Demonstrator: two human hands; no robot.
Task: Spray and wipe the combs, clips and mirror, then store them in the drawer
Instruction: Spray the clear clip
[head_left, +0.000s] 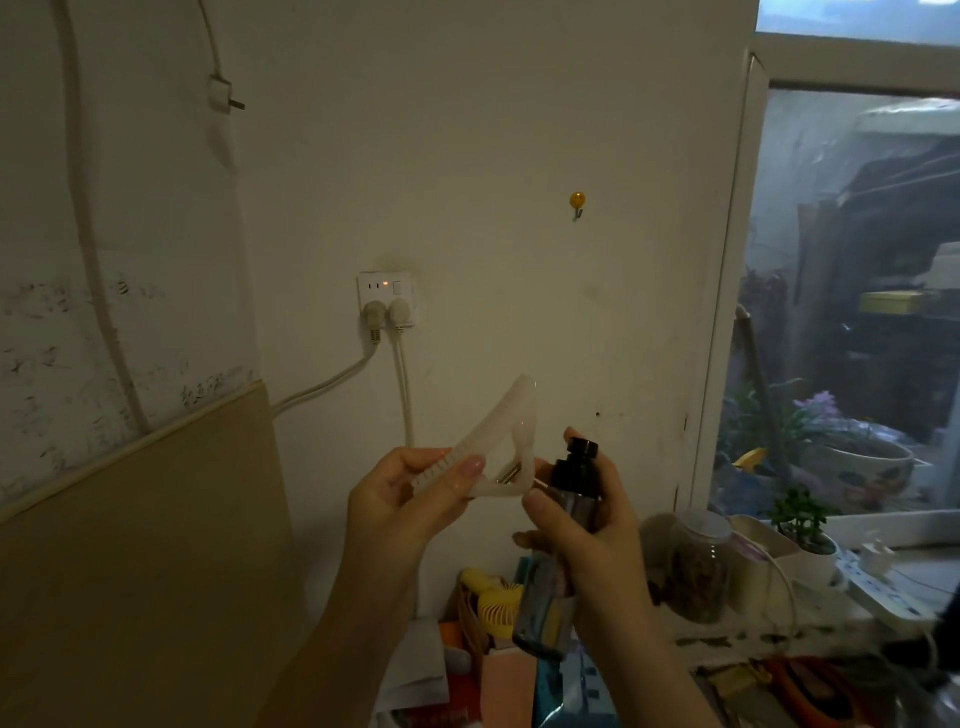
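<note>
A dim room with a cream wall (519, 130) fills most of your view, and a window (857, 291) takes up the right edge of the frame, with potted plants (802, 514) on its sill. At centre left a wall socket (386, 296) carries two plugs, their white cables trailing down and to the left. A small yellow hook (577, 200) sits on the wall at upper centre. A tan panel (140, 545) leans across the lower left.

Your left hand (410, 504) is raised in the middle of the frame, thumb and fingers pinching a translucent white hair clip (498, 431) by its lower end; the clip's long toothed arm slants up and to the right, with its metal spring showing near your thumb. Your right hand (587, 525) is just beside it, fingers wrapped round a spray bottle (571, 483) with a black cap and a clear body, the nozzle at the clip's lower right end. Whether the two touch, you cannot tell.

Below your hands, at the bottom centre, a cluttered surface holds a yellow handheld fan (493, 603), a glass jar (698, 566) with dark contents further right, and a white power strip (883, 587) at the lower right.
</note>
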